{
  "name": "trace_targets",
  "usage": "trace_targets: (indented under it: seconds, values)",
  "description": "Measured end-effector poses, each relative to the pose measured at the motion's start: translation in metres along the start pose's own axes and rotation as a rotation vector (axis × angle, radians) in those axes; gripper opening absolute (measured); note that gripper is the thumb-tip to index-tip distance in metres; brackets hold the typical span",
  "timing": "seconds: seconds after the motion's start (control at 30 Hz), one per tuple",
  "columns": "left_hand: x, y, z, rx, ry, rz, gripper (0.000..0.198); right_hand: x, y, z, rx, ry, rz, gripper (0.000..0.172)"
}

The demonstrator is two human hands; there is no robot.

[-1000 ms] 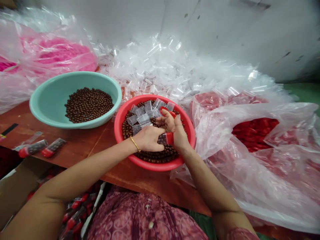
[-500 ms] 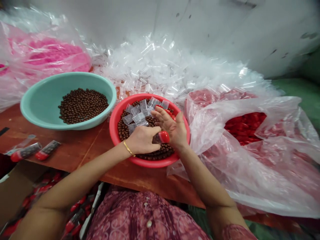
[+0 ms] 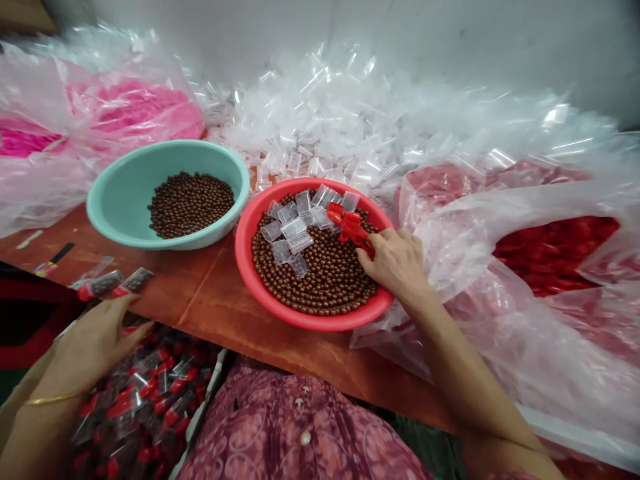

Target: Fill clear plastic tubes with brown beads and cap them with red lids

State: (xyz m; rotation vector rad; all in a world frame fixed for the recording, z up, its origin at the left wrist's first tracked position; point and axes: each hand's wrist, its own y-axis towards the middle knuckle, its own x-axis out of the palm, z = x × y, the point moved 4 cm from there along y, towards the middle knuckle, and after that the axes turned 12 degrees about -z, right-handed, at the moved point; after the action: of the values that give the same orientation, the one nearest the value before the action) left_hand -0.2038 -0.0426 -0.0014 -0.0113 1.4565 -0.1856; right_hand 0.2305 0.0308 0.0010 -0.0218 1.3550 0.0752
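Currently, from the head camera, the left hand [image 3: 95, 340] hangs with its fingers loosely apart and the thumb held away from them, a thin gold-coloured bangle [image 3: 57, 400] around its wrist. Beneath and to the right of that hand, an open box [image 3: 207, 387] holds a jumble of clear plastic tubes with red caps [image 3: 150, 387]. Just beyond its fingertips, two dark-filled clear tubes with red ends [image 3: 134, 281] lie side by side near the edge of the reddish-brown table [image 3: 210, 300].

The right hand [image 3: 397, 263] reaches over the right rim of a round red plastic basin [image 3: 245, 267], fingers curled and thumb drawn in toward them. Its fingertips are at a small cluster of glossy red plastic caps [image 3: 353, 223]; whether one is pinched, I cannot tell. To the left of this hand, in the same basin, short transparent plastic sleeves [image 3: 295, 227] lie on a bed of small round brown balls [image 3: 325, 280].

Between the hands and farther back stands a round teal plastic basin [image 3: 117, 200] with more brown balls. Beyond both hands spreads a heap of clear plastic pieces [image 3: 325, 127]. Right of the right hand, a translucent plastic bag [image 3: 475, 220] gapes over red pieces.
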Motion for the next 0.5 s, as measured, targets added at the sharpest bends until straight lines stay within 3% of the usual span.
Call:
trace_targets:
  seconds: [0.07,0.13,0.2,0.23,0.3,0.37,0.5]
  values:
    - [-0.016,0.009,0.031,0.103,0.032,0.109,0.017,0.0,-0.001,-0.001,-0.019,-0.005,0.013,0.028]
    - [-0.032,0.024,0.079,0.329,-0.008,0.183,0.019,0.0,-0.001,-0.001,-0.035,-0.007,0.022,0.027]
    - [-0.039,0.045,0.132,0.539,-0.026,0.13,0.023,-0.002,-0.002,-0.001,-0.045,-0.008,0.038,0.025]
    - [-0.036,0.056,0.157,0.601,0.012,0.02,0.025,-0.004,-0.003,-0.001,-0.046,-0.007,0.044,0.025]
    - [-0.024,0.08,0.194,0.568,0.119,-0.231,0.03,-0.005,-0.003,-0.001,-0.04,-0.001,0.037,0.027]
    - [-0.008,0.101,0.216,0.457,0.213,-0.384,0.038,-0.004,-0.003,-0.001,-0.029,0.016,0.011,0.029]
    - [0.014,0.131,0.232,0.316,0.207,-0.417,0.045,0.002,0.001,0.0,-0.018,0.056,-0.043,0.028]
